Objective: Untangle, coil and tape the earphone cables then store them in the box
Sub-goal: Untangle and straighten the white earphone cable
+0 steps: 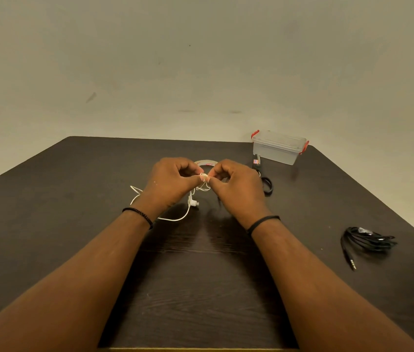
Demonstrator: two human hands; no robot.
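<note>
Pinching the white earphone cable [175, 219] between them, left hand [172, 184] and right hand [236, 186] grip its tangle

Two earphone cables: one white cable [175, 214], one black cable [368, 241]. One roll of tape [205, 163], one pair of scissors [264, 179], one clear box [278, 147], one bench [73, 174], two hands

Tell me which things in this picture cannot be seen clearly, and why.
- Roll of pale tape, head view: mostly hidden behind both hands.
- Black-handled scissors: blades partly covered by the right hand.
- Thin white earphone cable: the knot pinched between the left hand and the right hand is too small to read.
- Clear plastic box with red clips: contents unclear.
</note>
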